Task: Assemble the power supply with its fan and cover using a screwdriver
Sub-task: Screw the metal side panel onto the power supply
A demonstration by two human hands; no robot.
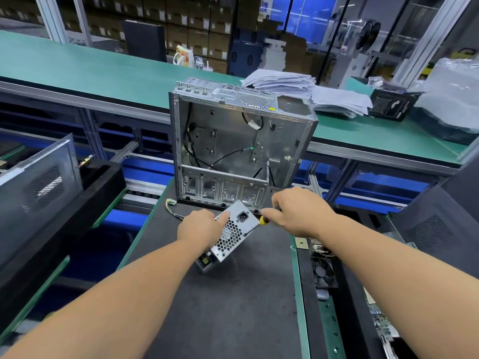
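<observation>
A person works at a dark mat (223,301) on a bench. The left hand (199,226) grips the power supply (230,234), a small silver metal box, and holds it tipped up on one corner above the mat. The side that faces up has many little round holes and a black plug socket. One finger lies straight along the top edge of the box.

The right hand (298,211) is curled round a screwdriver (256,224) with a yellow and black handle. Its thin metal tip touches the right edge of the power supply.

Just behind the hands stands an open computer case (238,143), silver inside, with black wires hanging in it. A bundle of yellow and black wires (172,209) lies on the mat near the left of the case.

On the green table (103,71) behind sits a stack of white papers (311,92). Beside it is a black box (391,104) with white writing seen upside down; the number looks like 800, but the rest is too small to read. A small black fan (322,273) lies to the right of the mat.
</observation>
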